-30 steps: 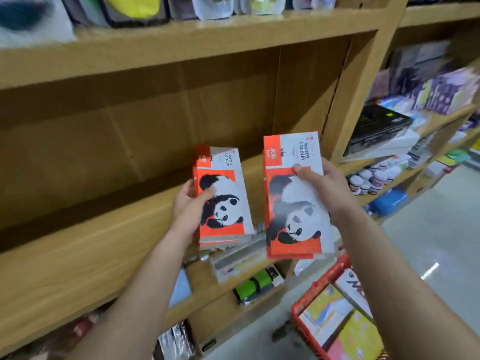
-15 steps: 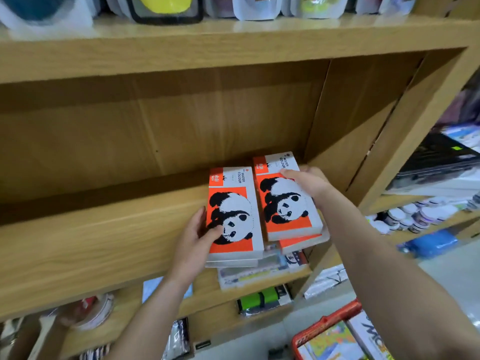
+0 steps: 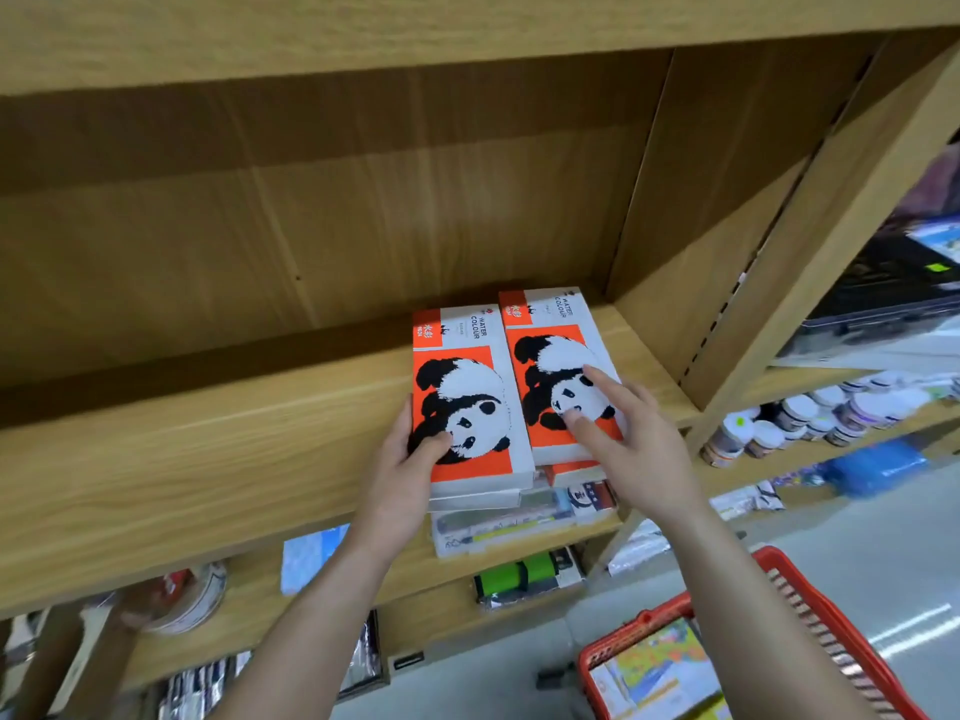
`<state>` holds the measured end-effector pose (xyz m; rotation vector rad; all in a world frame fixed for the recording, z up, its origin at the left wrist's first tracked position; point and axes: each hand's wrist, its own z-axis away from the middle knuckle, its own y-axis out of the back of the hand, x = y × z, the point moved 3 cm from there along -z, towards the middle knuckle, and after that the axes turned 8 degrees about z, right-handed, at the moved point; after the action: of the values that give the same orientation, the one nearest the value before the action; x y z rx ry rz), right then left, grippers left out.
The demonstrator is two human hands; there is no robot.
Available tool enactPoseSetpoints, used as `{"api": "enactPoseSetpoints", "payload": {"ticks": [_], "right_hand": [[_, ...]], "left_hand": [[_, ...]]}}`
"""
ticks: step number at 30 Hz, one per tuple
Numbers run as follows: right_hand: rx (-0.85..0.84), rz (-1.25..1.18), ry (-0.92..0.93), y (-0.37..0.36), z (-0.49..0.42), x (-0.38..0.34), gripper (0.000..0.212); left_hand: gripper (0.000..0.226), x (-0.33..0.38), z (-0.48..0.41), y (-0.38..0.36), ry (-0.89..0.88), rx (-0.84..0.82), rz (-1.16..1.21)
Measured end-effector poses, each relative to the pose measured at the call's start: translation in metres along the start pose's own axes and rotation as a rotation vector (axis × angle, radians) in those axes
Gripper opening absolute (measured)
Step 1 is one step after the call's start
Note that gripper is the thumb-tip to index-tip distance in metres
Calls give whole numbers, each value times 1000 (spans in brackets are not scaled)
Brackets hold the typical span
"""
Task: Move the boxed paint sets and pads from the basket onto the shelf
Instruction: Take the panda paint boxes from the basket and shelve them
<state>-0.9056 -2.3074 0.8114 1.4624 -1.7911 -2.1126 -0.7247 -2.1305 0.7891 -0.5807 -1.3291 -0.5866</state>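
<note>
Head view: two stacks of flat orange-and-white panda watercolour boxes lie side by side near the right end of the light wooden shelf (image 3: pixel 208 459), overhanging its front edge. The left hand (image 3: pixel 410 459) grips the left stack (image 3: pixel 467 402); the right hand (image 3: pixel 623 439) rests spread-fingered on the right stack (image 3: pixel 558 376). The red plastic basket (image 3: pixel 810 605) below holds colourful pads (image 3: pixel 654 667), so work remains.

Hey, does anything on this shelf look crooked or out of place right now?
Slightly. Both panda box stacks sit at an angle to the shelf edge, and their front ends overhang it. The boxes beneath each top one stick out unevenly. Nothing looks damaged or spilled.
</note>
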Motion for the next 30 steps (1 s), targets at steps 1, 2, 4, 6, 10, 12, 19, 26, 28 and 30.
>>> {"api": "enactPoseSetpoints", "payload": {"ticks": [1,2,4,6,10,12,19,26,28,30], "right_hand": [[35,-7,-30,3,-5,3,57],[104,42,-28,8,-10,4,50],[377,218,66,19,-13,4,33],[578,286,202,18,-6,7,25],[345,368,244,-8,1,30,55],[280,427,233,-7,-9,42,61],[153,345,219,7,-56,45,56],[433,29,30,-15,11,31,47],[243,-42,-35,-32,21,27,54],[205,-110,-69,-38,24,26,60]], "left_hand": [[49,0,-1,-7,-3,-5,-11],[48,0,-3,-14,-11,-9,-15],[48,0,-7,-31,-20,-10,-37],[41,3,-12,-47,-25,-3,-65],[38,13,-36,-74,-33,4,-104],[46,17,-51,-85,-33,-18,-108],[47,16,-60,-89,0,-71,-68],[58,16,-51,-82,-21,-77,-35],[57,17,-50,-82,-13,-70,-42],[56,19,-49,-81,-1,-63,-47]]}}
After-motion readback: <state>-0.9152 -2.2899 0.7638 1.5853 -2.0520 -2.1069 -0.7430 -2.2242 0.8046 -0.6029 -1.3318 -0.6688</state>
